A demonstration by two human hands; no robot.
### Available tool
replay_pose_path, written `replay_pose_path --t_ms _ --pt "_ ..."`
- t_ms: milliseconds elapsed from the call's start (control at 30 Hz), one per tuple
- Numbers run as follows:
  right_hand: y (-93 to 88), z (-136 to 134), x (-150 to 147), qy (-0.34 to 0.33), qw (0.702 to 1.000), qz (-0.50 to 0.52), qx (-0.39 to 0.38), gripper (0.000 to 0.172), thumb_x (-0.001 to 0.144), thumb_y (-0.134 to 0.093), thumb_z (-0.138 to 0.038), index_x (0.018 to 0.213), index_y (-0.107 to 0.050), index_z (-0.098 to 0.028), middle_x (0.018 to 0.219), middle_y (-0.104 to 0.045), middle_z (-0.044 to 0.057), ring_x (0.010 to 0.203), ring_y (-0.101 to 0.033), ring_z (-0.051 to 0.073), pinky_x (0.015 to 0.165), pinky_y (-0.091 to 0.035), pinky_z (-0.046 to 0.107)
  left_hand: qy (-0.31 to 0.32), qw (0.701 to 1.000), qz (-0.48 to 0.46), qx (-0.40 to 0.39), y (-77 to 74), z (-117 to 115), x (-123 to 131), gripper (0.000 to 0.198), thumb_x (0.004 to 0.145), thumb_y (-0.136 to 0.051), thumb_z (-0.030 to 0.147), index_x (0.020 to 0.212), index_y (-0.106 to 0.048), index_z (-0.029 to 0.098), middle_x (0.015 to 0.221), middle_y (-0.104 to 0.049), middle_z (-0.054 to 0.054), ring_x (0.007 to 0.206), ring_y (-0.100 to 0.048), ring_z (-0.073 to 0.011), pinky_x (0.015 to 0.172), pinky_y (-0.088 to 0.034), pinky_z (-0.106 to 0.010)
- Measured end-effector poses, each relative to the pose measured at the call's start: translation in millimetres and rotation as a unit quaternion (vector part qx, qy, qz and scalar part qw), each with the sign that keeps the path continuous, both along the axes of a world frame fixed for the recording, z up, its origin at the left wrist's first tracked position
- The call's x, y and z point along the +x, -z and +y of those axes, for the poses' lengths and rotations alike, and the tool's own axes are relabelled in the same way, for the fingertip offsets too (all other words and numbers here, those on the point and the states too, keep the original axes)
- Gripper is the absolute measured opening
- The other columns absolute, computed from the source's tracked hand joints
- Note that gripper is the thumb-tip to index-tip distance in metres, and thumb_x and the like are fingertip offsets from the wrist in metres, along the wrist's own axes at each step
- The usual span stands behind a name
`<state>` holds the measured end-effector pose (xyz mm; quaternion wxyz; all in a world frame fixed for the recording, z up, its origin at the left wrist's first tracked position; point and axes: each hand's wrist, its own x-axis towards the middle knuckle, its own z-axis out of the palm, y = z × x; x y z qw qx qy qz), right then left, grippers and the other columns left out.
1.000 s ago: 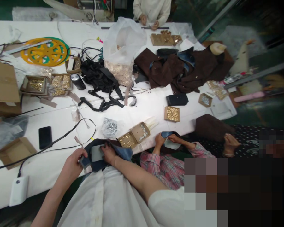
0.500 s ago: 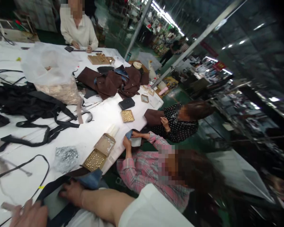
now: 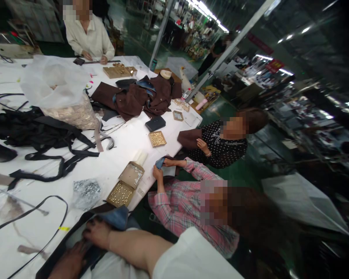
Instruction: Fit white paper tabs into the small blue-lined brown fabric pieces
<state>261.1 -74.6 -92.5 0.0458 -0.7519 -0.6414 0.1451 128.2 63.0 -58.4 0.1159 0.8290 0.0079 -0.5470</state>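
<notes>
A dark denim piece [image 3: 116, 217] with a blue side and a grey inner panel lies across my lap and the table's edge. My right hand [image 3: 97, 232] rests on the grey panel, its fingers bent and apart. Beside it my left hand [image 3: 68, 260] lies flat on the same cloth, somewhat blurred, the fingertips close to my right hand. Near the cloth's far end stands an open cardboard box [image 3: 120, 194] of gold-coloured studs, joined to a second box [image 3: 131, 174] with silver-coloured bits. A clear plastic bag [image 3: 87, 192] of small metal parts lies near my hands.
A co-worker in a plaid shirt [image 3: 180, 201] sits close on my right, holding denim. Beyond are a person in a dotted top [image 3: 229, 153] and one in a white shirt [image 3: 90, 37]. Black straps [image 3: 37, 131], a big plastic bag [image 3: 72, 110] and brown garments [image 3: 133, 99] cover the table.
My left hand has come down from above the table at the lower left onto the cloth beside my right hand. The view has shifted slightly.
</notes>
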Motion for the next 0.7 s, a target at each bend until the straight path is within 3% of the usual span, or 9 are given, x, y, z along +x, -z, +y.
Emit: replay_pose_path --t_ms 133,300,433,600,700 --pt "-15.0 6 2 0.002 0.998 0.033 -0.055 0.025 0.108 -0.072 -0.027 0.131 -0.081 -0.027 0.146 -0.076 0.011 0.137 -0.072 0.04 0.082 -0.073 0.042 -0.03 0.999 -0.004 0.022 2.1 -6 -14 0.091 0.097 -0.042 0.051 0.184 -0.035 0.023 0.195 -0.016 -0.007 0.18 -0.02 -0.0348 0.146 -0.025 -0.052" --pt "-32.9 9 7 0.015 0.995 0.069 -0.073 0.032 0.108 -0.071 -0.024 0.139 -0.079 -0.024 0.155 -0.072 0.014 0.143 -0.068 0.043 0.089 -0.073 0.047 -0.163 0.983 -0.083 0.011 -14.6 -12 -12 0.079 0.095 -0.055 0.032 0.173 -0.058 0.02 0.193 -0.028 -0.015 0.177 -0.029 -0.0439 0.141 -0.035 -0.063" --pt "-44.0 11 11 0.034 0.991 0.093 -0.094 0.036 0.11 -0.064 -0.018 0.141 -0.079 -0.025 0.158 -0.071 0.015 0.145 -0.066 0.04 0.095 -0.071 0.046 -0.227 0.971 -0.069 -0.012 -14.7 -15 -15 0.075 0.096 -0.063 0.033 0.17 -0.062 0.02 0.195 -0.022 -0.015 0.176 -0.031 -0.0479 0.14 -0.038 -0.059" --pt "-46.7 14 11 0.021 0.987 0.099 -0.122 0.044 0.107 -0.065 -0.012 0.149 -0.073 -0.02 0.163 -0.066 0.019 0.145 -0.063 0.037 0.103 -0.066 0.045 -0.272 0.959 -0.075 -0.036 -10.7 -18 -25 0.071 0.101 -0.064 0.039 0.171 -0.061 0.027 0.196 -0.014 -0.011 0.176 -0.029 -0.0494 0.143 -0.032 -0.061" --pt "-45.3 16 10 0.022 0.987 0.096 -0.126 0.04 0.106 -0.068 -0.013 0.145 -0.075 -0.016 0.163 -0.064 0.022 0.144 -0.061 0.035 0.104 -0.062 0.041 -0.276 0.957 -0.082 -0.018 -10.1 -26 -23 0.072 0.1 -0.069 0.036 0.171 -0.061 0.032 0.197 -0.015 -0.01 0.174 -0.029 -0.0557 0.141 -0.029 -0.072"
